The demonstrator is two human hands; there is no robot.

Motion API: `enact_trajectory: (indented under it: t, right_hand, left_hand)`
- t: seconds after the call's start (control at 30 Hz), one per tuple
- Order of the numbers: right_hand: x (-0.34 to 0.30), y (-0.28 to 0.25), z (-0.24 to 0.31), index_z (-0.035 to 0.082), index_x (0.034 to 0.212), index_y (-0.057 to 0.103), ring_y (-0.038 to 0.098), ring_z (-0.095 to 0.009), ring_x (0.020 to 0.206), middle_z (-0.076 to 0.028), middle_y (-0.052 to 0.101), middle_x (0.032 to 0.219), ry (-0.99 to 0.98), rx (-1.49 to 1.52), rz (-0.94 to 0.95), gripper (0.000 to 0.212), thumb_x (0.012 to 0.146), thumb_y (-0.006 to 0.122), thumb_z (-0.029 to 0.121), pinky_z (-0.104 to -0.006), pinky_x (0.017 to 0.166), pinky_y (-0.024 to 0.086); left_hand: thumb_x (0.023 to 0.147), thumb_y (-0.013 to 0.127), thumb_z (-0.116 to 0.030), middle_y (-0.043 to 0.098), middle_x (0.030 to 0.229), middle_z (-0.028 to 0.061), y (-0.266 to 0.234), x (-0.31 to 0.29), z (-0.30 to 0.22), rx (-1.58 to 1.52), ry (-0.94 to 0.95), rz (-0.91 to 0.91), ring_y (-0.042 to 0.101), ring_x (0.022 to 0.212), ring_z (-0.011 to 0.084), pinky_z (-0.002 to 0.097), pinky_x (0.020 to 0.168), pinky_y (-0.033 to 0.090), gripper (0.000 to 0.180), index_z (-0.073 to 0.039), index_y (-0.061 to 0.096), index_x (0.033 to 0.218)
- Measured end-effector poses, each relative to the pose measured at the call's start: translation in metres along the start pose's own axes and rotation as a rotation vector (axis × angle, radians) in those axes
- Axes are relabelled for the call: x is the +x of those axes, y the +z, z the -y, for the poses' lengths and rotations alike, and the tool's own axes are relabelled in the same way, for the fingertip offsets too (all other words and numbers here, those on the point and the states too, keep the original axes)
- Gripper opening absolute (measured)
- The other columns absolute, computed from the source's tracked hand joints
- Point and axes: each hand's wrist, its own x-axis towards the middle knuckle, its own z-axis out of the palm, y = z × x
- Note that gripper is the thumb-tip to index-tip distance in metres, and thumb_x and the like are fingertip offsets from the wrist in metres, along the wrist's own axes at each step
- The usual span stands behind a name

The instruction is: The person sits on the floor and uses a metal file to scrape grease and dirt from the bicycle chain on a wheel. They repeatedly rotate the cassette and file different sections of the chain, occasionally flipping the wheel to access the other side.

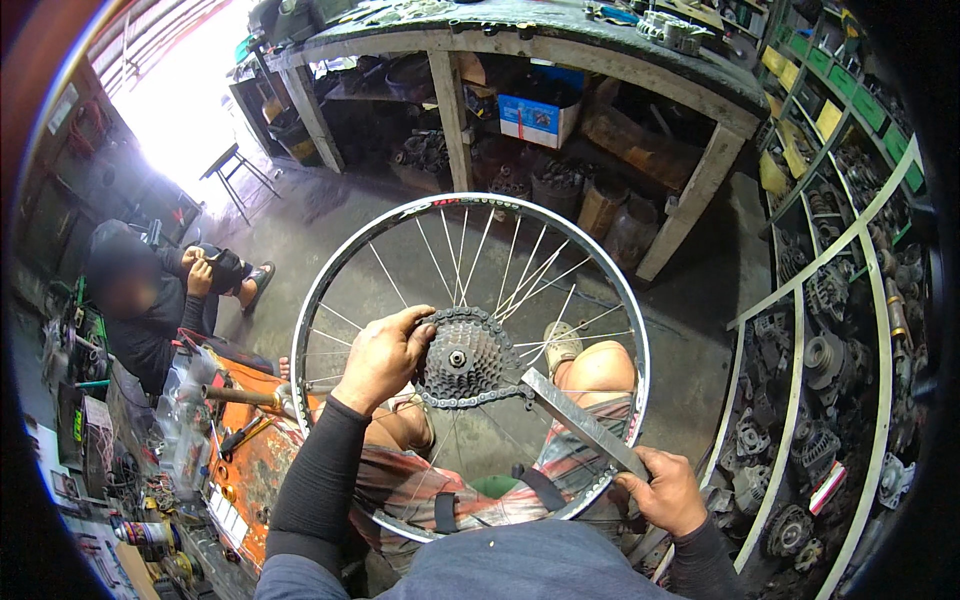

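At ten o'clock on cassette (462, 362) | your left hand (390, 352) pinches chain (455, 404), likely against slip | four o'clock: right hand (664, 490) clenches bar (585, 425)

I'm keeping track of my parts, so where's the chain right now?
In the head view, the chain lies around the gears at the middle of the wheel, your left hand at its left and the metal bar at its right.
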Motion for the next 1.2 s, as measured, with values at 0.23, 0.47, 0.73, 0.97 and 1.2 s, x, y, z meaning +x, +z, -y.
enact_trajectory:
  t: [0.23,0.47,0.73,0.97,1.2]
  right_hand:
    - [0.006,0.003,0.001,-0.004,0.122,0.078,0.081,-0.046,0.094,-0.027,0.081,0.102,-0.025,-0.045,-0.038,0.037,0.094,0.091,0.017,-0.0478,0.083,0.063]
    - [-0.009,0.008,-0.003,-0.002,0.122,0.08,0.082,-0.044,0.088,-0.026,0.081,0.097,-0.042,-0.021,0.027,0.04,0.092,0.094,0.02,-0.0468,0.078,0.063]
    - [-0.019,0.015,0.006,-0.001,0.118,0.08,0.081,-0.042,0.085,-0.023,0.081,0.096,-0.048,-0.042,-0.051,0.037,0.089,0.095,0.016,-0.0453,0.077,0.062]
    - [-0.009,0.001,0.009,-0.001,0.119,0.078,0.081,-0.04,0.094,-0.021,0.082,0.104,-0.057,-0.104,-0.151,0.035,0.089,0.093,0.012,-0.0439,0.084,0.062]
    - [-0.013,0.003,0.0,-0.001,0.123,0.077,0.081,-0.041,0.094,-0.022,0.081,0.104,-0.038,-0.086,-0.14,0.04,0.089,0.093,0.013,-0.0442,0.084,0.062]
  left_hand:
    - [0.109,0.072,-0.015,0.079,0.121,0.0203,-0.001,-0.016,0.008,-0.115,0.043,-0.034,0.075,0.117,0.042,0.0477,0.1,0.06,0.033,-0.007,0.073,0.142]
    - [0.109,0.072,-0.017,0.076,0.122,0.0179,-0.012,-0.014,0.006,0.079,0.097,0.008,0.073,0.118,0.0415,0.0493,0.102,0.059,0.035,-0.006,0.073,0.141]
    - [0.09,0.091,-0.022,0.069,0.146,0.0197,0.0,-0.047,-0.03,0.086,0.542,-0.313,0.069,0.131,0.0415,0.0539,0.114,0.055,0.055,-0.008,0.074,0.14]
    - [0.094,0.08,-0.019,0.059,0.164,0.0251,0.077,-0.077,-0.106,-0.053,0.772,0.12,0.059,0.152,0.0432,0.0572,0.128,0.049,0.066,-0.006,0.066,0.157]
    - [0.094,0.094,-0.021,0.076,0.127,0.0198,0.014,-0.071,-0.006,-0.325,-0.282,-0.403,0.078,0.107,0.0286,0.0414,0.092,0.063,0.057,-0.001,0.074,0.143]
